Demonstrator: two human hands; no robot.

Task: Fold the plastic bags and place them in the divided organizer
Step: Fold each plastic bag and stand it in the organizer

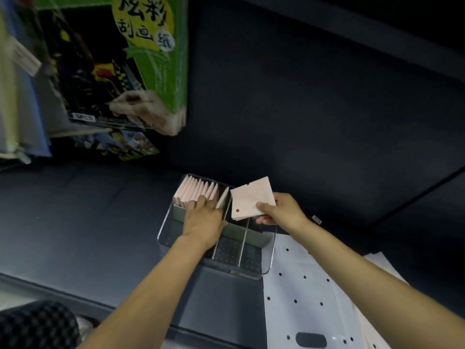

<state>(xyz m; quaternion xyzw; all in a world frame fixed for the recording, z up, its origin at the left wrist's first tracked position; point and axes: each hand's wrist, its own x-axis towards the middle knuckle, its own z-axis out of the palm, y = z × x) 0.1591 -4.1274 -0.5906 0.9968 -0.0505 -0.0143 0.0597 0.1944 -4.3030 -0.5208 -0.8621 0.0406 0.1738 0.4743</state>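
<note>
A clear divided organizer [269, 260] stands on the dark table. Its left compartment holds a row of several folded pale pink bags [196, 190] standing on edge, and one more folded bag [223, 199] leans in the middle compartment. My left hand [203, 217] rests on the near end of that row, fingers laid against the bags. My right hand [281, 210] pinches a folded white bag with dark dots [249, 197] just above the organizer's right side.
A stack of flat white dotted plastic bags [309, 298] lies at the right front, touching the organizer. Green printed boxes [151, 59] hang at the upper left. A dark checked object [37, 326] sits at the bottom left. A small label [316, 219] lies behind my right wrist.
</note>
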